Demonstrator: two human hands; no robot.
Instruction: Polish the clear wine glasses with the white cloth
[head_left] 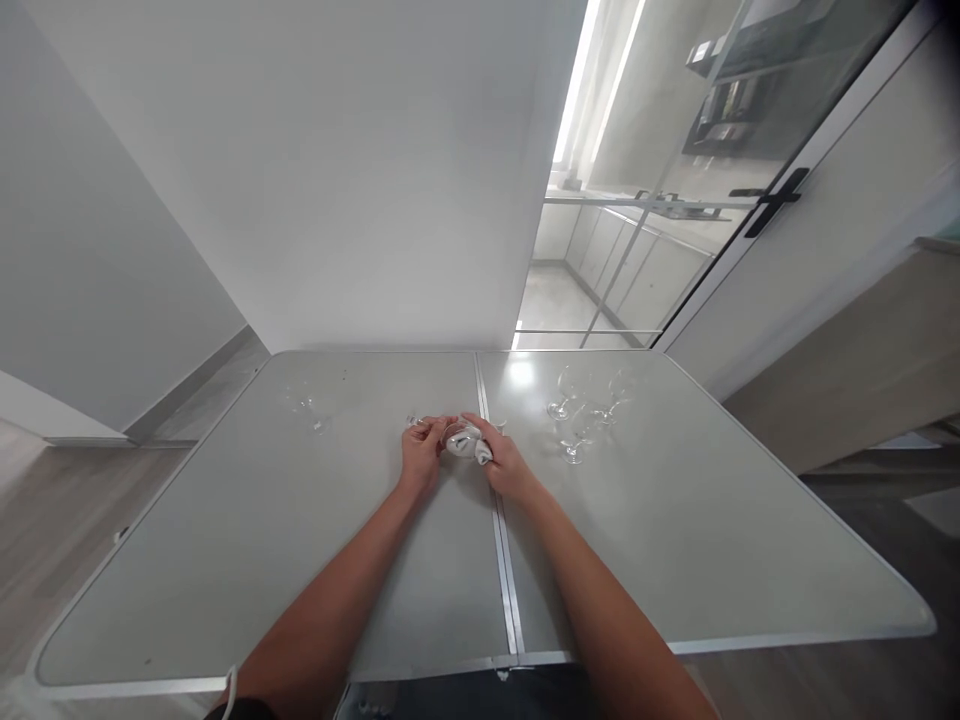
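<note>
Near the table's middle, my left hand [422,452] is closed round a clear stemmed glass [450,432], which lies tilted sideways. My right hand [501,458] grips a bunched white cloth [466,443] pressed at the glass's bowl; how far the cloth reaches inside is hard to make out. Fingers of both hands nearly meet there. Another bit of clear glass shows just behind my right hand, too small to name.
Several clear stemmed glasses [572,453] stand on the table [712,520] to the right. More clear glassware [306,404], faint against the surface, is at the left. A metal seam [508,600] divides the tabletop. Behind rises a white wall [360,180], with a glass door [622,250] beside it.
</note>
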